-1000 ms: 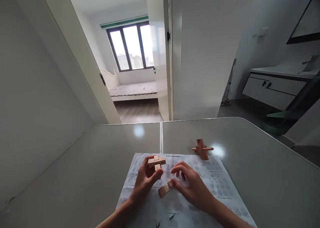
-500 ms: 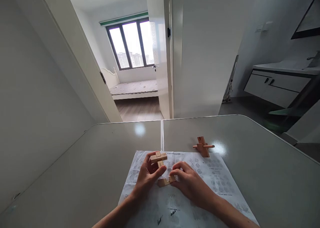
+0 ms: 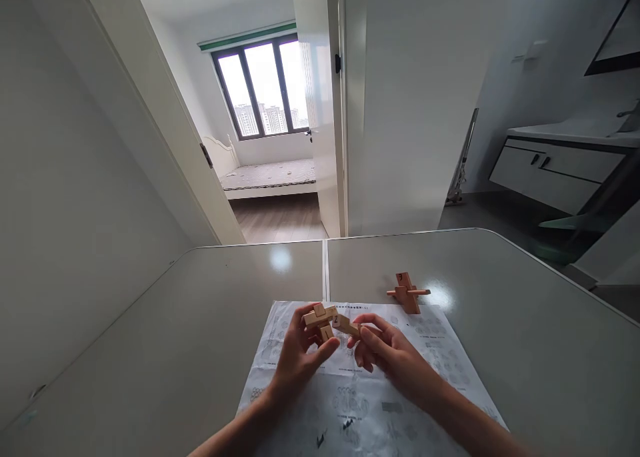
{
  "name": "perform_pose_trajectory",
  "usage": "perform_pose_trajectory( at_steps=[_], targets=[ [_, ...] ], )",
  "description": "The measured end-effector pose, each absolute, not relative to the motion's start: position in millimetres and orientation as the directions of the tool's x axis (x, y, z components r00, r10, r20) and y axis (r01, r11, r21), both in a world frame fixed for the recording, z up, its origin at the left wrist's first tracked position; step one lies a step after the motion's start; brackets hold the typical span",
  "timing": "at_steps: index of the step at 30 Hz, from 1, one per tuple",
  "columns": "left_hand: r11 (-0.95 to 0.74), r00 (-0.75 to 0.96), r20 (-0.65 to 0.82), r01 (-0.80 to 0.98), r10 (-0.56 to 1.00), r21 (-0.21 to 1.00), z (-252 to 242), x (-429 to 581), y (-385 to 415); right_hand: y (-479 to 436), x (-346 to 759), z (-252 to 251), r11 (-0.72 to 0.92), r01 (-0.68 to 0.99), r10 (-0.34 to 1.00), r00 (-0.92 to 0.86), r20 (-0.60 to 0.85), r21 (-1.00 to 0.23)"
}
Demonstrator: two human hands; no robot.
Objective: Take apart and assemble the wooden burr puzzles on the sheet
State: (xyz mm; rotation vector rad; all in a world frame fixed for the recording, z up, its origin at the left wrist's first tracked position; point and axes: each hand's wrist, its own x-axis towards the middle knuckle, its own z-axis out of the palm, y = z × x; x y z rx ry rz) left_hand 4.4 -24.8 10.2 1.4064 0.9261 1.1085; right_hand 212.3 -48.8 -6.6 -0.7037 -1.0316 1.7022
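Pale wooden blocks fitted together (image 3: 319, 317) are held in my left hand (image 3: 299, 355), between its fingers and thumb, above a printed paper sheet (image 3: 350, 403). My right hand (image 3: 387, 350) pinches the right end of a notched wooden piece (image 3: 345, 323) marked with a 2. That piece's left end is close against the blocks; whether they touch is unclear. Beyond the sheet's upper right edge, a reddish wooden assembly of crossed pieces (image 3: 409, 293) lies on the table.
The grey table (image 3: 175, 337) has a pale seam down its middle and a raised light edge. Past it are an open door (image 3: 320, 110), a bed (image 3: 270, 175) under a window, and a white cabinet (image 3: 550, 170) at the right.
The notched piece has been lifted off the sheet and brought up beside the blocks by my right hand. My left hand keeps its hold, nearly in the same place.
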Motion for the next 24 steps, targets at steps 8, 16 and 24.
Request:
perform_pose_trajectory(
  at_steps=[8,16,24],
  targets=[
    [-0.251,0.388,0.204,0.073,0.899,0.965,6,6,-31,-51,208,-10,-0.255,-0.517,0.919,-0.393,-0.038,-0.817],
    [-0.222,0.415,0.167,0.086,0.894,0.971,6,5,-31,-52,208,-12,-0.250,-0.426,0.906,-0.419,-0.055,-0.870],
    [-0.228,0.375,0.162,0.140,0.913,0.963,5,8,-32,-50,208,-20,-0.279,-0.452,0.915,-0.392,-0.092,-0.848]
  ],
)
